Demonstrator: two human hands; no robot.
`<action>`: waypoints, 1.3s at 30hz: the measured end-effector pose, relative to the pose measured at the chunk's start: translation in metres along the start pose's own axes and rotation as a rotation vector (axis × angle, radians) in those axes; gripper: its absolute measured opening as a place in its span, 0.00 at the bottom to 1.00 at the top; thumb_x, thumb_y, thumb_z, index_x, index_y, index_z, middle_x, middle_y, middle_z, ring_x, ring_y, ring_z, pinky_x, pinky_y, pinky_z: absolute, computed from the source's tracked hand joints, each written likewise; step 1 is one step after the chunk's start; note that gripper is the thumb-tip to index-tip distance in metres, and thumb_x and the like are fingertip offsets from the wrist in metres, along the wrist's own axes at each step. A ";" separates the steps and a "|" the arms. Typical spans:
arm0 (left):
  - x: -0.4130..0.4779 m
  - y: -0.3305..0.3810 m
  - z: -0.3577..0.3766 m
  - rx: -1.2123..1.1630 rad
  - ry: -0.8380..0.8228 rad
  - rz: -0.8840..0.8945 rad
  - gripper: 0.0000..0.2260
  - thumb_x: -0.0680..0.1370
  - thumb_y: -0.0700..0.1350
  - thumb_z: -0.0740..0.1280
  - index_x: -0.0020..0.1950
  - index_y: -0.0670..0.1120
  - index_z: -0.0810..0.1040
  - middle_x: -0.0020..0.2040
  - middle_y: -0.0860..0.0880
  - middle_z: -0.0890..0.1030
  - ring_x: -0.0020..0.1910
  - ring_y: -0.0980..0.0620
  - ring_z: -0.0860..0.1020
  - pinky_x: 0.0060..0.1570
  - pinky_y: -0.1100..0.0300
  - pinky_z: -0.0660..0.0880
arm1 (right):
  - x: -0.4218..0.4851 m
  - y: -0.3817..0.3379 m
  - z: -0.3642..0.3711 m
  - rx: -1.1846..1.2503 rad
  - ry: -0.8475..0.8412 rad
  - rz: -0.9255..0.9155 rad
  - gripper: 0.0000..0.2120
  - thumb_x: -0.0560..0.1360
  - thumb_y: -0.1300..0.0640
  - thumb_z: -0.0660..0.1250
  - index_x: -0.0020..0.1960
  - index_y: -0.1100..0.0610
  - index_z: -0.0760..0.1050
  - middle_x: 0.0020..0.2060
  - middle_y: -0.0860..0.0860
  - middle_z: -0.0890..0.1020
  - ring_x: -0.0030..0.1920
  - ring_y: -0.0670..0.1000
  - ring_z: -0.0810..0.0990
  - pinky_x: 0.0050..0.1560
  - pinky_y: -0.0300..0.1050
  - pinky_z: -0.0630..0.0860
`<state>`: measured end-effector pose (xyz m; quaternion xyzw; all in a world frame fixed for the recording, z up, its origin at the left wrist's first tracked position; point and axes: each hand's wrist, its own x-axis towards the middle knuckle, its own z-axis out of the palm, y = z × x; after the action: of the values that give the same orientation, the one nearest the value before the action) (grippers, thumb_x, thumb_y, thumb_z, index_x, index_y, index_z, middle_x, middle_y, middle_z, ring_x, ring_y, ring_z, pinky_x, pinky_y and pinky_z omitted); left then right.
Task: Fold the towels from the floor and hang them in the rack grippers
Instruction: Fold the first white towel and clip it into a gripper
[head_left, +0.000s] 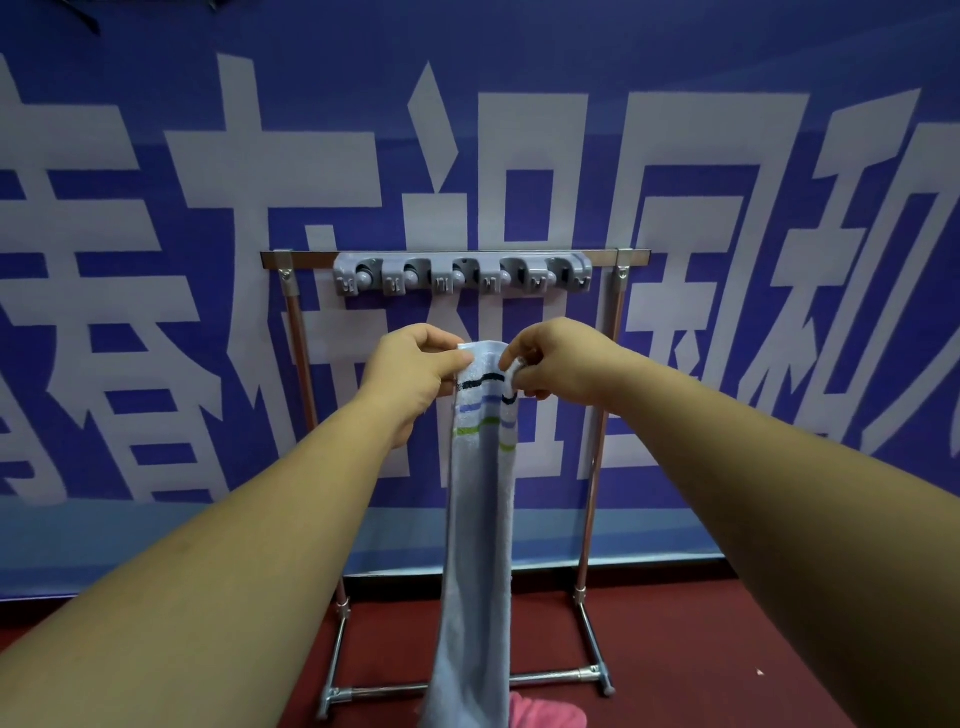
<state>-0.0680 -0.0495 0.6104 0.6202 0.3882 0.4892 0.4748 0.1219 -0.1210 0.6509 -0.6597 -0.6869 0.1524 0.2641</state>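
The long pale-blue terry towel with black, blue and green stripes (478, 519) hangs folded lengthwise from both hands, well above the floor. The left hand (415, 369) pinches its top left corner and the right hand (561, 358) its top right corner, fingers curled, arms stretched forward. Above the hands, a grey plastic strip of five grippers (462, 273) sits on the metal rack (597, 467). Far below the hands, one crumpled pink towel (545, 714) lies on the dark red floor (701, 649). Beyond the hands hangs a blue banner with white characters (208, 156).
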 end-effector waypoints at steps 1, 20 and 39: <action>-0.001 0.000 0.000 -0.001 -0.009 -0.001 0.05 0.78 0.36 0.76 0.53 0.41 0.83 0.50 0.43 0.87 0.47 0.48 0.86 0.43 0.59 0.83 | -0.001 -0.001 0.001 -0.027 0.011 -0.020 0.09 0.81 0.61 0.71 0.60 0.53 0.83 0.45 0.48 0.85 0.41 0.45 0.83 0.36 0.32 0.75; -0.008 0.004 -0.002 -0.073 -0.122 -0.001 0.09 0.79 0.39 0.77 0.57 0.39 0.84 0.54 0.40 0.88 0.51 0.43 0.88 0.49 0.53 0.86 | -0.005 -0.026 0.000 -0.339 0.073 -0.177 0.08 0.84 0.51 0.65 0.61 0.46 0.81 0.51 0.47 0.84 0.56 0.53 0.80 0.65 0.59 0.74; -0.016 0.012 -0.012 -0.178 -0.314 -0.070 0.10 0.80 0.37 0.74 0.61 0.38 0.83 0.55 0.40 0.88 0.55 0.42 0.88 0.53 0.52 0.85 | -0.005 -0.034 -0.001 -0.303 0.070 -0.147 0.13 0.81 0.52 0.70 0.60 0.53 0.70 0.50 0.49 0.82 0.52 0.55 0.81 0.60 0.56 0.79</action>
<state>-0.0824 -0.0649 0.6196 0.6304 0.2859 0.4020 0.5994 0.0946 -0.1291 0.6702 -0.6448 -0.7388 0.0044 0.1960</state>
